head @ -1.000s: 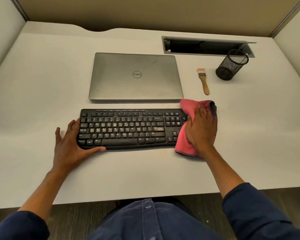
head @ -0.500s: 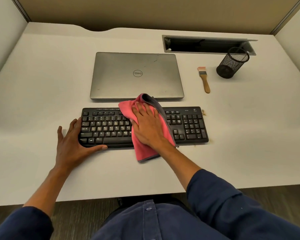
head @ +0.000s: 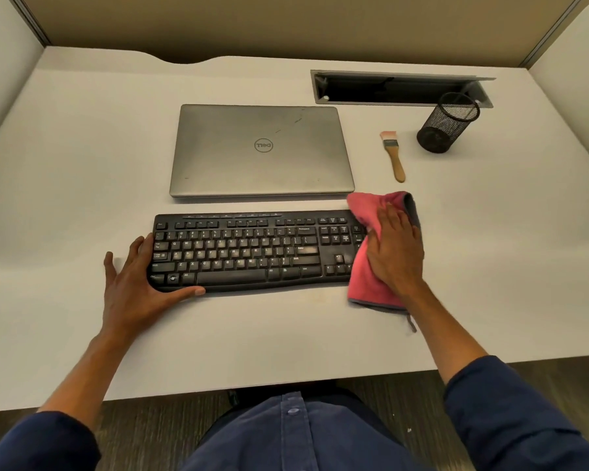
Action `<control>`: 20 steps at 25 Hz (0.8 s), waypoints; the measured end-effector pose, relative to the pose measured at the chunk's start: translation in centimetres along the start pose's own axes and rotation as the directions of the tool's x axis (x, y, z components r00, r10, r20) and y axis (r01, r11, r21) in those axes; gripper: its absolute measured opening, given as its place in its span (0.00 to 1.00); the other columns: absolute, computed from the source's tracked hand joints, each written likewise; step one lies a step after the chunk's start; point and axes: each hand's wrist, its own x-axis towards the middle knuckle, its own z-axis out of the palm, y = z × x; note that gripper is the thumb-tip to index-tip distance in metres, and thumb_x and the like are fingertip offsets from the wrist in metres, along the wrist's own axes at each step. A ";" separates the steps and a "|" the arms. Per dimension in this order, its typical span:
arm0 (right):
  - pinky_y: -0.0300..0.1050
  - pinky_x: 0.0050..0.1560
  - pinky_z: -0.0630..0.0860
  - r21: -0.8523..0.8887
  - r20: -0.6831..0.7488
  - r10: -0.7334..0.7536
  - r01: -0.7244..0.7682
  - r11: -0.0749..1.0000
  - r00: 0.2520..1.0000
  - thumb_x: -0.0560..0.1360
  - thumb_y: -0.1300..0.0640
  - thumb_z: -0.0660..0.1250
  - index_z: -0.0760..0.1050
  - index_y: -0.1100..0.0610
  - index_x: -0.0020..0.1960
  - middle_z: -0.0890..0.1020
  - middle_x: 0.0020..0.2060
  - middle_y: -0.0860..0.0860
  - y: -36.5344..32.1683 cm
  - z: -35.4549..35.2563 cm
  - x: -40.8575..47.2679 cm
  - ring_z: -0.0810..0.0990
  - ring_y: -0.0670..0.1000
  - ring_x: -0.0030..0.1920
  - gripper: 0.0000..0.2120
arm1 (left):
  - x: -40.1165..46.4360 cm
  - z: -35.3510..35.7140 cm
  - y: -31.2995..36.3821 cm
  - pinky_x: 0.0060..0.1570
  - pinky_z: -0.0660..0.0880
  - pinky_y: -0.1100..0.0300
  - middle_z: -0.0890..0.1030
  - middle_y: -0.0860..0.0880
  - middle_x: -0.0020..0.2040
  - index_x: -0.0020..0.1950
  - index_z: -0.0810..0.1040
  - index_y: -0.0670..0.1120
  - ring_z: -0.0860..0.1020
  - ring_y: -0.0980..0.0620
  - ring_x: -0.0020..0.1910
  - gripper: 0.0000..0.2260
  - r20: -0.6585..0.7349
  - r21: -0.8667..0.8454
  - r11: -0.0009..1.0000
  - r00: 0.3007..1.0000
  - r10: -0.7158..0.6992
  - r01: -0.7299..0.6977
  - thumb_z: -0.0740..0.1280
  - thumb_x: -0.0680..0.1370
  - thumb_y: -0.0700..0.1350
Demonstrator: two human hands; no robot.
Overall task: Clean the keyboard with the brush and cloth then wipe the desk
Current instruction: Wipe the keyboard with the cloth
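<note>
Step in hand: wiping the keyboard [head: 252, 251] with the pink cloth [head: 366, 277]; judging by where things lie, the brush [head: 393, 154] work looks done and the counter wipe is yet to come.
Right hand: the right hand [head: 393, 253] lies flat on the cloth with fingers straight, pressing it over the number-pad end of the keyboard; part of the cloth hangs past the keyboard's right edge onto the counter [head: 82, 158].
Left hand: the left hand [head: 133, 283] is spread against the keyboard's left end, fingers on the left edge and thumb along the front edge, bracing it.
Doing it well: keep the palm flat and the pressure light and even so keys are swept rather than pushed down; run the cloth along the rows; keep the left hand braced so the board does not slide; watch the loose tag at the cloth's near corner, which could drag.
Brush: lies on the counter, bristles away from the person, between the closed laptop [head: 262, 151] and the mesh pen cup [head: 447, 124], apart from both.
Surface: a pale matte counter; a faint yellowish smudge shows just in front of the keyboard's right half; a recessed cable tray [head: 402, 90] sits open at the back.
Room: a cubicle with beige partition walls on three sides and dark flooring below.
</note>
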 end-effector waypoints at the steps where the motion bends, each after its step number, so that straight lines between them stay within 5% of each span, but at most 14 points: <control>1: 0.56 0.76 0.58 0.012 -0.005 0.036 -0.036 0.999 0.999 0.82 0.48 0.49 0.58 0.59 0.79 0.64 0.77 0.57 0.5 0.0 -0.3 0.62 0.58 0.76 0.28 | 0.1 0.0 -0.1 0.78 0.38 0.47 0.65 0.52 0.77 0.79 0.56 0.54 0.61 0.52 0.77 0.55 0.003 0.002 1.000 1.000 -0.001 0.001 0.65 0.58 0.78; 5: 0.56 0.76 0.57 0.042 -0.041 0.028 -0.026 0.999 0.999 0.80 0.48 0.48 0.57 0.59 0.79 0.62 0.77 0.57 0.4 0.1 -3.2 0.59 0.57 0.77 0.30 | 0.1 0.1 -0.2 0.78 0.38 0.46 0.65 0.52 0.76 0.79 0.57 0.54 0.63 0.50 0.76 0.55 0.007 0.008 1.000 1.000 0.005 -0.005 0.65 0.58 0.78; 11: 0.59 0.77 0.40 0.070 -0.054 -0.062 0.066 0.995 0.997 0.78 0.46 0.45 0.52 0.53 0.81 0.56 0.80 0.51 -2.0 1.5 -7.0 0.51 0.52 0.80 0.32 | 0.0 -0.1 0.3 0.78 0.40 0.45 0.66 0.53 0.75 0.79 0.58 0.54 0.64 0.50 0.74 0.55 -0.001 -0.020 1.000 1.000 0.007 -0.007 0.66 0.58 0.78; 20: 0.56 0.79 0.43 0.141 0.018 -0.192 0.188 0.972 0.981 0.78 0.45 0.41 0.48 0.52 0.81 0.54 0.80 0.49 -8.3 2.0 -5.2 0.49 0.51 0.80 0.32 | 0.0 0.0 0.0 0.77 0.40 0.48 0.65 0.51 0.76 0.78 0.59 0.53 0.56 0.53 0.78 0.55 -0.034 -0.052 0.998 0.999 0.024 -0.025 0.66 0.57 0.78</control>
